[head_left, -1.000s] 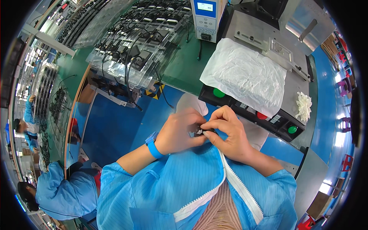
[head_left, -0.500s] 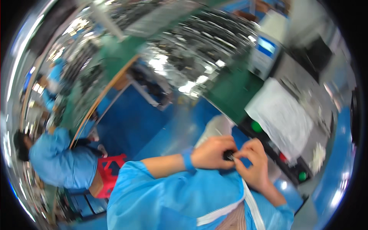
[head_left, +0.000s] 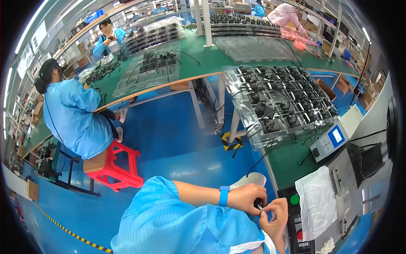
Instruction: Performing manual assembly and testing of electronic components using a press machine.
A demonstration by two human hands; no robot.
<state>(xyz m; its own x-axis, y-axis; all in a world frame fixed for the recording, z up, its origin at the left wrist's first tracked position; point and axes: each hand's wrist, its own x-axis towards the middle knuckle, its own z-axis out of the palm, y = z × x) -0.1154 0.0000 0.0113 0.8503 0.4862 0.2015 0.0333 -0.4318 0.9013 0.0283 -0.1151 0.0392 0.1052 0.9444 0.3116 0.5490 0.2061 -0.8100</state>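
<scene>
My left hand (head_left: 246,198), with a blue band at the wrist, is curled round a small black part (head_left: 257,202). Most of that part is hidden by the fingers, so its kind cannot be made out. Thumb and forefinger of my right hand (head_left: 275,215) pinch together at the part's edge, where a small pale bit shows. Both hands meet low in front of my body, over my lap and left of a black control box (head_left: 293,210) with a green and a red button.
Right of my hands lies a white plastic bag (head_left: 317,201) by a metal machine. Beyond stand a light-coloured device with a screen (head_left: 333,140) and clear trays (head_left: 281,99) of black cabled parts. A person in blue (head_left: 78,112) sits left on a red stool (head_left: 115,167).
My view has swung up and steadied, showing more of the benches and trays. Both hands now appear lower in the picture, still together at the small black part.
</scene>
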